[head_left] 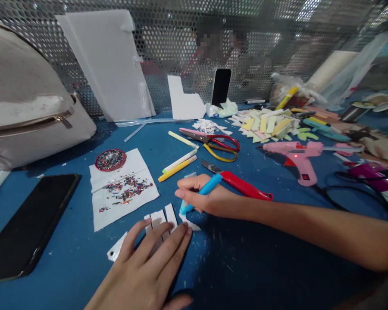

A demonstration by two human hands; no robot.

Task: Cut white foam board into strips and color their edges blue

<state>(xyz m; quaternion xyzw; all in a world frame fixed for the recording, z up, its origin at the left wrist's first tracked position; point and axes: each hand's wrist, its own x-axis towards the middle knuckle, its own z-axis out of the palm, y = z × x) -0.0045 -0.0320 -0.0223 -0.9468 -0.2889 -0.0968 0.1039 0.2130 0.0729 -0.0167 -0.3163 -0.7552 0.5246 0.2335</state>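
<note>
A light-blue marker (210, 185) is gripped in my right hand (207, 196), its tip down against a small white cut piece (190, 223). My left hand (151, 262) lies flat with fingers spread, pressing on several white strips (170, 213) set side by side and on the edge of the small piece. A white tag-like piece with a hole (117, 246) pokes out left of this hand. Just beyond my right hand rests a red utility knife (245, 186), its blade out. Yellow and green markers (177, 168) lie beyond the strips, near scissors with red and yellow handles (220, 144).
A pink glue gun (299, 155) with a lit light sits at right, its cord trailing. Behind are foam scraps (268, 122) and a propped phone (221, 86). At left are beads on white paper (126, 189), a red-rimmed dish (110, 160), a black phone (32, 224) and a backpack (32, 99).
</note>
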